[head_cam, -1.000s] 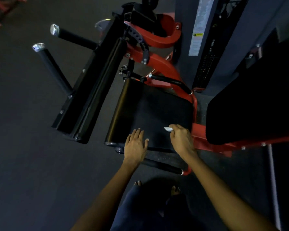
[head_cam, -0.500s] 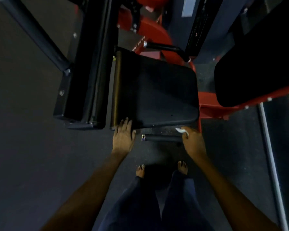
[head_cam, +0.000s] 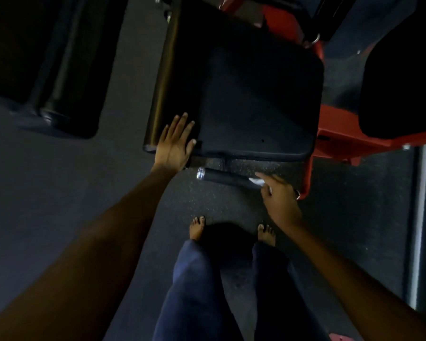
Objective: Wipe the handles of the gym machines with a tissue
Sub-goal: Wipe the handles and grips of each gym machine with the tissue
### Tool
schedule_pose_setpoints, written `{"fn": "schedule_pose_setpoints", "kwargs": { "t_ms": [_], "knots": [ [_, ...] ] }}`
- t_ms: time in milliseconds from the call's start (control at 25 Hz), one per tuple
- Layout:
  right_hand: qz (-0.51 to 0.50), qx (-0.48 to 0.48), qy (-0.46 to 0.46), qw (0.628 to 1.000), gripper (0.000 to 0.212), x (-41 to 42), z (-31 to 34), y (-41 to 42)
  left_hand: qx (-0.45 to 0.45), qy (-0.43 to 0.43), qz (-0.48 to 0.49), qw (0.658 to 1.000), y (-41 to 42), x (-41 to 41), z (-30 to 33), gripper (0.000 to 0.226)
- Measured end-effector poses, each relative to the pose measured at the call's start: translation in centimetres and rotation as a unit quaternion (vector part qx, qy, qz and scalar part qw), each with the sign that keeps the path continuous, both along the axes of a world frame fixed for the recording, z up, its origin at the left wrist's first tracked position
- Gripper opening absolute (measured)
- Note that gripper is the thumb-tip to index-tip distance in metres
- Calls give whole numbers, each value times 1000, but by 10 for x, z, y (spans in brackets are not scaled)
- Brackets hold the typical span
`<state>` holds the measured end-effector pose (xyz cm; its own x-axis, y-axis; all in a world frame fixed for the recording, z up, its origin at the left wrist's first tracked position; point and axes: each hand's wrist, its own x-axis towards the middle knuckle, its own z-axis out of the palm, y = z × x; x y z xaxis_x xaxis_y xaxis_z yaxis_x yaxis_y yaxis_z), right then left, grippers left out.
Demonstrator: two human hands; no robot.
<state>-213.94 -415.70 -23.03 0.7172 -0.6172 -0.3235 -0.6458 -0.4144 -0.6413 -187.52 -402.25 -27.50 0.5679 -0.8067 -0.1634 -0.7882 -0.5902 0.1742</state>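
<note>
A short black handle (head_cam: 221,177) with a silver end cap sticks out leftwards below the black seat pad (head_cam: 256,94) of a red-framed gym machine. My right hand (head_cam: 278,198) holds a white tissue (head_cam: 256,181) against the right part of this handle, fingers curled over it. My left hand (head_cam: 175,143) rests flat, fingers spread, on the near left corner of the seat pad.
A second black pad (head_cam: 47,65) lies to the left, another dark pad (head_cam: 401,82) at the right above the red frame (head_cam: 342,136). A metal rail (head_cam: 419,217) runs down the right side. My bare feet (head_cam: 197,228) stand on the dark speckled floor just below the handle.
The view has tilted further down and closer. My right hand dropped from the seat pad's front edge to the handle below it, then shifted slightly along it with the tissue. My left hand stayed on the pad corner.
</note>
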Motion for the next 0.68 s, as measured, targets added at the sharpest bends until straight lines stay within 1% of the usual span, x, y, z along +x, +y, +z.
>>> {"fn": "schedule_pose_setpoints", "kwargs": {
  "t_ms": [120, 160, 240, 320, 360, 400, 440, 480, 560, 640, 680],
  "knots": [
    [42, -10, -12, 999, 36, 14, -25, -21, 6, -10, 21, 1000, -19, 5, -30, 51],
    [61, -6, -30, 998, 36, 26, -33, -24, 6, -26, 32, 999, -21, 7, -40, 52],
    [121, 11, -90, 988, 37, 63, -46, -22, -4, -94, 38, 995, -18, 5, -57, 51],
    [213, 44, -136, 967, 39, 99, -55, -7, -34, -152, 34, 987, -18, 5, -70, 50],
    [268, 55, -147, 951, 40, 106, -60, 1, -47, -166, 32, 985, -19, 5, -73, 49],
    [313, 67, -150, 935, 44, 104, -67, 6, -54, -172, 31, 983, -20, 6, -74, 49],
    [330, 79, -155, 928, 48, 92, -78, 5, -54, -176, 34, 982, -20, 6, -77, 50],
    [322, 92, -150, 930, 52, 74, -87, -2, -51, -181, 40, 981, -19, 5, -79, 50],
    [262, 64, -145, 952, 55, 25, -99, -25, -49, -189, 49, 980, -16, 4, -84, 50],
    [211, 29, -115, 970, 50, -4, -101, -43, -48, -188, 57, 979, -17, 4, -86, 49],
    [203, 38, -94, 974, 47, 3, -101, -43, -46, -189, 60, 979, -19, 3, -85, 49]
  ]
}}
